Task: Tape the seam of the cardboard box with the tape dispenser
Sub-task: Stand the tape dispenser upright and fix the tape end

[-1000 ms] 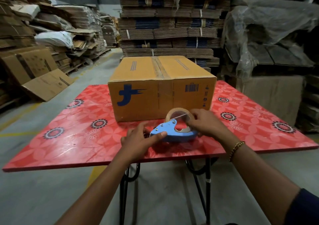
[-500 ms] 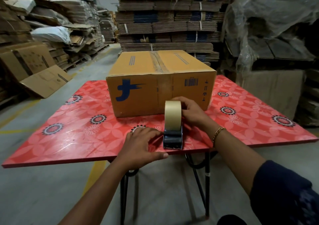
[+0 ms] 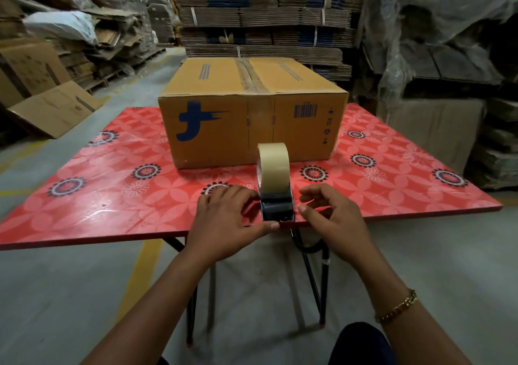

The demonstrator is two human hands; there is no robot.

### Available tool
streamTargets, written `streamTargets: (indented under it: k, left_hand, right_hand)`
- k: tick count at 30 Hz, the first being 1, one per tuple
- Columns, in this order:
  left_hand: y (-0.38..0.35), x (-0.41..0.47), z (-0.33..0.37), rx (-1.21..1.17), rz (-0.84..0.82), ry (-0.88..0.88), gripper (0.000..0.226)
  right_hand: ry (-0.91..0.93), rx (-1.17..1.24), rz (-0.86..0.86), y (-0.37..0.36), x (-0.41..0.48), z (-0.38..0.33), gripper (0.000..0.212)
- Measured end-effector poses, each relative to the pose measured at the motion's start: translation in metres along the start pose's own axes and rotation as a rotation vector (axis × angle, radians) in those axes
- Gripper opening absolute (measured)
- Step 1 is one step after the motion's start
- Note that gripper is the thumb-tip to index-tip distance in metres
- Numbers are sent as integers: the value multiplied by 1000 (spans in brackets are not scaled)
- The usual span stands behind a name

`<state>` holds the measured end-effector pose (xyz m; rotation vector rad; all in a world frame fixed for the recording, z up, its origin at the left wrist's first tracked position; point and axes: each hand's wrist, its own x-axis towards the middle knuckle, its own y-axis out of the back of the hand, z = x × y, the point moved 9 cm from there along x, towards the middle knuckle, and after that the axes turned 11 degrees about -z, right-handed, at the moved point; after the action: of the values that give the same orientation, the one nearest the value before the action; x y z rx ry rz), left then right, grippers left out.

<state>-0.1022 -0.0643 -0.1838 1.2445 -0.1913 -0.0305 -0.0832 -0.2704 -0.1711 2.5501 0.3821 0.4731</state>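
We now see the tape dispenser point(image 3: 276, 193) upright at the worktop's point(image 3: 112, 210) near edge, let go by our right hand point(image 3: 333, 219), fingers open beside it like the left hand's point(image 3: 227, 221), the cardboard box point(image 3: 252, 112) just behind with its seam already taped.

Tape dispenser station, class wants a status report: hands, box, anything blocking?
Left hand and right hand flank the tape dispenser, neither gripping. Cardboard box closed; its top seam shows tape. Nothing between dispenser and box.

bare forearms; gold chain bracelet point(image 3: 396, 306), right wrist.
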Motion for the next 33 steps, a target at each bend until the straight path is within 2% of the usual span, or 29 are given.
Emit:
streamTargets:
  k: [4,7,14,18,22,27,33]
  left_hand:
    - [0,6,-3,-61,-18,19,66]
    - [3,10,-4,-96,6,13,61]
    - [5,12,-3,-120,20,-20,59]
    - [3,10,-3,-125,-3,-30,59]
    - [4,9,-2,-136,15,-23,56]
    - [4,7,0,-120,10,-33,59]
    - [2,6,1,-100,-13,-62,65]
  right_hand:
    - [99,-191,34,-7,-1,-11,36]
    - [150,-343,15,-20,2,-20,39]
    - [249,-422,129,-18,-1,-36,12]
    - [271,-487,95,-24,-1,-42,36]
    - [288,-479,131,-22,0,-45,21]
    - [308,-550,27,-30,-2,-50,40]
    - [404,-597,134,-26,-5,-59,10]
